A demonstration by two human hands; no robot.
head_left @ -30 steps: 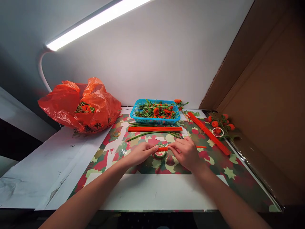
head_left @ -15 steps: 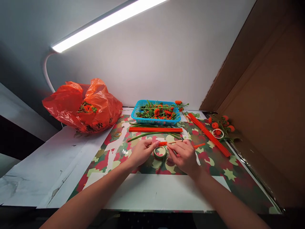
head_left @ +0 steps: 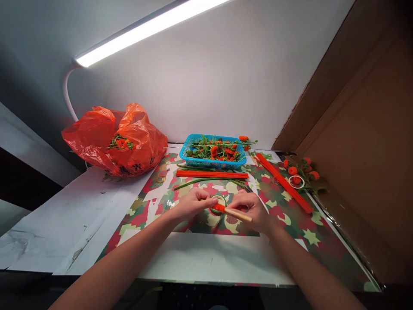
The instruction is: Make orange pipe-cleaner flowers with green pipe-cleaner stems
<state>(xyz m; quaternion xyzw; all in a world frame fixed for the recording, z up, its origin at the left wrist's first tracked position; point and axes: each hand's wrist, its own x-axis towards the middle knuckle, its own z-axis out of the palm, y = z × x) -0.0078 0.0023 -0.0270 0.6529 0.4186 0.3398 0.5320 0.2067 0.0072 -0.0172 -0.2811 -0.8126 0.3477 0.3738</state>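
Head view, and the action sits just below the frame's centre! Left hand [head_left: 195, 204] has its grip pinched, thumb against finger, on the left end of a fuzzy orange piece [head_left: 220, 208]; right hand [head_left: 253, 209] has its grip closed where that piece meets a wooden stick [head_left: 239, 215], the bare end jutting toward the lower right. Why hold both ends? Probably to stop soft fuzz slipping on the wood, though how deep the stick reaches is hidden. Behind it, a tape roll [head_left: 222, 199] lies flat, handy for either side. Farther up the bench [head_left: 38, 241], orange stems [head_left: 213, 174] lie bundled, likely for easy picking, before a blue basket [head_left: 211, 164] corralling loose flowers.
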